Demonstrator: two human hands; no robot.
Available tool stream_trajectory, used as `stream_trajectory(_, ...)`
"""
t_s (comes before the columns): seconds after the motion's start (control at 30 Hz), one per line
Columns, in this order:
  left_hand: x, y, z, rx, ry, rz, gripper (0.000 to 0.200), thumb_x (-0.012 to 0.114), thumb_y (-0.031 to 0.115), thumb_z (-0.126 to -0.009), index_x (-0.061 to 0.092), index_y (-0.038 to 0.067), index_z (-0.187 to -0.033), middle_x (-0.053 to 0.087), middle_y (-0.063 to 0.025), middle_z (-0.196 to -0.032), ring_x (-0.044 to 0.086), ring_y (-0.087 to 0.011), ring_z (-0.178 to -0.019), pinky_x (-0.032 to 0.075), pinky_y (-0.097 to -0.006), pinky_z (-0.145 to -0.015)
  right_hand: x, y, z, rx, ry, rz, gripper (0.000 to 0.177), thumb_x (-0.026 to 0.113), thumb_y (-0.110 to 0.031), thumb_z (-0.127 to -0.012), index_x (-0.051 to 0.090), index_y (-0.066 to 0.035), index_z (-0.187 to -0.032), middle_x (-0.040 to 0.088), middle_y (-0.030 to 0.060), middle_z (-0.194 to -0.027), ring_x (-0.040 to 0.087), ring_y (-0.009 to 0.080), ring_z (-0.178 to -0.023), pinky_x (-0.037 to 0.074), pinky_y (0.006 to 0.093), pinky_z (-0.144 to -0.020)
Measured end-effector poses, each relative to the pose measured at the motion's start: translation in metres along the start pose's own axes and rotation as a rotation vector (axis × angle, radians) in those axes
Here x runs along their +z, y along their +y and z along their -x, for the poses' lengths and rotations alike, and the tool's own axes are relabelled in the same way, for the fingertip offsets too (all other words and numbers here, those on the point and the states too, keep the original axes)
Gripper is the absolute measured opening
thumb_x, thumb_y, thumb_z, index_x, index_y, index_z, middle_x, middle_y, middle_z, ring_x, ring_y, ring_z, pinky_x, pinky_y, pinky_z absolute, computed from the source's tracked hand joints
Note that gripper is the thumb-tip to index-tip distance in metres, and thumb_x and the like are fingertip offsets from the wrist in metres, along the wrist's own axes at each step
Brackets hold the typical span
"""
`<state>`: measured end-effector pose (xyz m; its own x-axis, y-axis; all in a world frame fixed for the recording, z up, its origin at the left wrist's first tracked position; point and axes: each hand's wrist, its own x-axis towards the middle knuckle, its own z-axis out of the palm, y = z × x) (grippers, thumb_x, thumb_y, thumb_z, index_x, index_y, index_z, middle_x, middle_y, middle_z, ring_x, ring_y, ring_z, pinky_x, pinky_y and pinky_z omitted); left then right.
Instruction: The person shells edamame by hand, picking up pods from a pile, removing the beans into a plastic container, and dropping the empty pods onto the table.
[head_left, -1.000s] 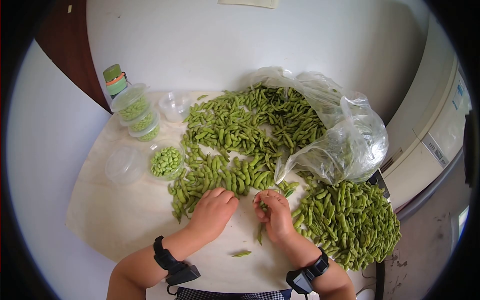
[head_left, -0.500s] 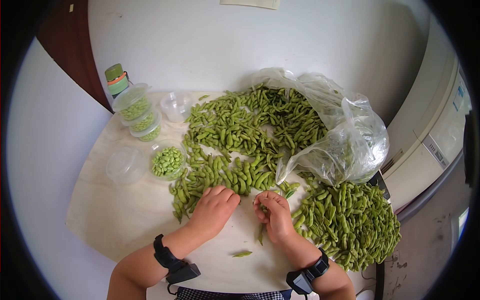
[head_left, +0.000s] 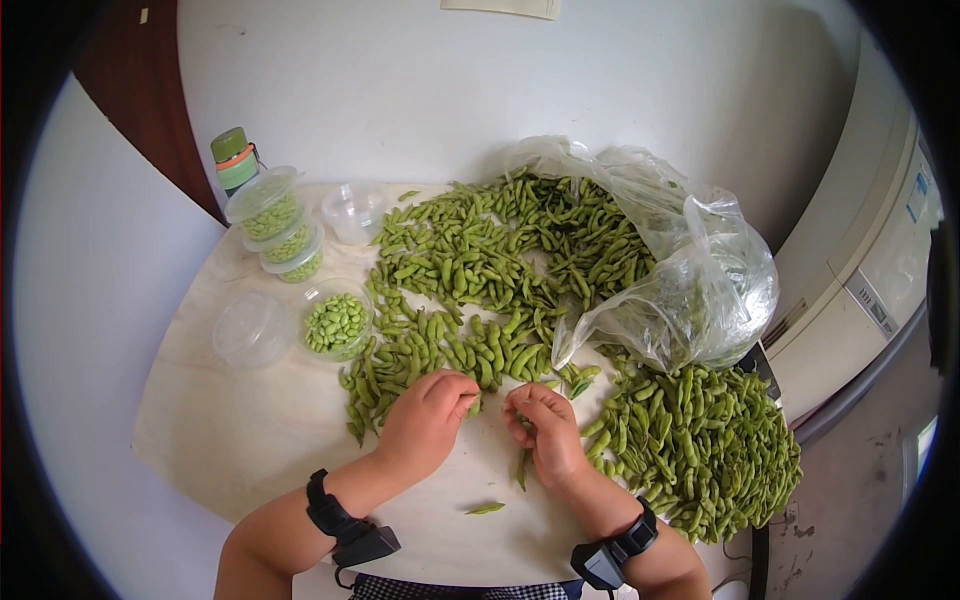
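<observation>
My left hand (head_left: 432, 415) is closed near the front edge of the spread of green pods (head_left: 440, 270), with a bit of a green pod (head_left: 474, 406) showing at its fingertips. Just to the right, my right hand (head_left: 541, 425) has its fingers curled together, a little green showing under them; what they hold is mostly hidden. One pod (head_left: 521, 470) lies or hangs just below the right fingers. Another pod (head_left: 485, 508) lies alone on the pale table (head_left: 430, 530). An open tub of shelled beans (head_left: 338, 322) stands left of the pods.
Stacked lidded tubs (head_left: 285, 235) stand at the back left beside a green bottle (head_left: 233, 160). An empty tub (head_left: 354, 212) and a clear lid or tub (head_left: 253, 329) are nearby. A plastic bag (head_left: 700, 270) and a heap of pods (head_left: 700, 450) lie right.
My left hand has turned slightly, and green now shows at its fingertips. My right hand has shifted a little left.
</observation>
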<state>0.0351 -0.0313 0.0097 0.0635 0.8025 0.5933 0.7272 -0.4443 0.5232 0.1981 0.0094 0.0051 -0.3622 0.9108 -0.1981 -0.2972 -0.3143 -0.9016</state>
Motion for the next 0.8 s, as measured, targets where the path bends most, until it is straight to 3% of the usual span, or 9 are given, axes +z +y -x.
stream_trajectory(0.17,-0.001,0.002,-0.001,-0.046,-0.015,0.172,0.014,0.054,-0.001,-0.083,0.048,0.002,-0.094,0.055,-0.0119,-0.086,0.059,-0.0249,-0.073,0.048,-0.033,-0.064,-0.002,0.001,0.001,-0.001,-0.146,0.088,0.014,0.054,-0.018,-0.087,0.056,-0.005,-0.083,0.05,-0.0026,-0.07,0.037,0.0052,-0.055,0.025,0.0184,-0.048)
stream_trajectory(0.23,0.0,0.003,0.0,-0.063,-0.013,0.197,0.013,0.053,-0.002,-0.083,0.048,0.002,-0.095,0.054,-0.0118,-0.084,0.06,-0.0233,-0.071,0.048,-0.0322,-0.063,-0.007,0.007,-0.002,-0.014,-0.231,0.144,0.013,0.055,-0.016,-0.09,0.057,-0.003,-0.089,0.049,-0.0051,-0.071,0.038,0.003,-0.06,0.031,0.0181,-0.052)
stream_trajectory(0.53,0.002,0.002,0.002,-0.077,0.028,0.373,0.01,0.051,-0.003,-0.086,0.047,0.001,-0.094,0.053,-0.0116,-0.083,0.061,-0.0204,-0.067,0.047,-0.0299,-0.061,-0.002,0.01,-0.002,-0.14,-0.153,0.276,0.018,0.058,-0.019,-0.09,0.057,-0.001,-0.091,0.049,-0.0061,-0.073,0.038,0.0031,-0.063,0.033,0.0185,-0.055)
stream_trajectory(0.7,0.001,0.003,0.002,-0.081,0.039,0.368,0.008,0.051,-0.001,-0.086,0.048,0.001,-0.094,0.054,-0.0111,-0.082,0.061,-0.0201,-0.067,0.047,-0.03,-0.062,-0.006,0.012,-0.003,-0.098,-0.224,0.303,0.021,0.056,-0.021,-0.091,0.058,0.0,-0.088,0.048,-0.0058,-0.069,0.038,0.0043,-0.062,0.034,0.0197,-0.056)
stream_trajectory(0.8,0.0,0.004,0.003,-0.174,-0.02,0.336,0.013,0.054,-0.002,-0.084,0.051,0.002,-0.096,0.057,-0.0111,-0.083,0.064,-0.0205,-0.073,0.048,-0.0295,-0.066,-0.004,0.012,-0.002,-0.13,-0.19,0.342,0.023,0.055,-0.021,-0.091,0.058,0.0,-0.083,0.046,-0.0058,-0.066,0.037,0.0045,-0.061,0.033,0.02,-0.054)
